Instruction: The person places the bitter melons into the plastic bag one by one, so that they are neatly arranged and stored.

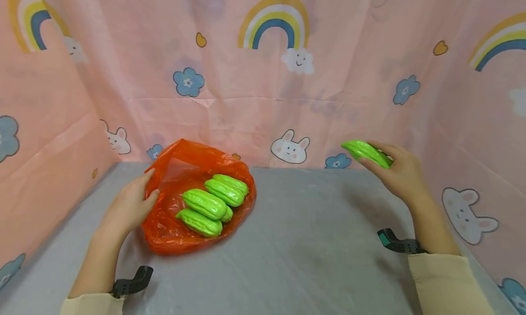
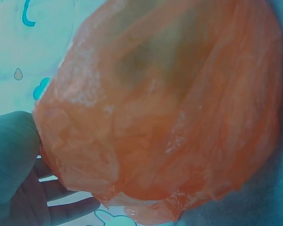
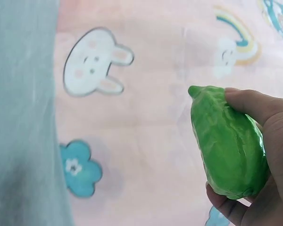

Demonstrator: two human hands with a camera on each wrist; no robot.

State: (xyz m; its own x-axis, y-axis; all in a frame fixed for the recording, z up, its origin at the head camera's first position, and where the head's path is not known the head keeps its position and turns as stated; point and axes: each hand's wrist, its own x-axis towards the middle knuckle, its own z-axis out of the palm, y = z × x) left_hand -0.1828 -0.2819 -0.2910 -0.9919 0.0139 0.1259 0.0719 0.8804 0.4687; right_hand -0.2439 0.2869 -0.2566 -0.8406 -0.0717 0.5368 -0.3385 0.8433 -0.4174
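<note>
In the head view a red plastic bag [image 1: 176, 246] lies with its mouth gaping, and several glossy green ridged bitter melons [image 1: 204, 204] rest inside it. My left hand [image 1: 129, 205] holds the bag's left rim between thumb and fingers. The left wrist view has the thin bag [image 2: 146, 141] filling most of the picture, with the hand [image 2: 19, 174] at its edge. Away to the right, my right hand [image 1: 400, 171] grips one more bitter melon [image 1: 367, 153] above the table. Up close, this melon [image 3: 228, 141] has a bumpy skin and a small stem nub.
A grey cloth covers the table [image 1: 296, 233]. Pink printed curtain [image 1: 263, 118] hangs at the back and along both sides, close behind the bag and the right hand. Black straps with a camera mount [image 1: 133, 282] sit on each wrist.
</note>
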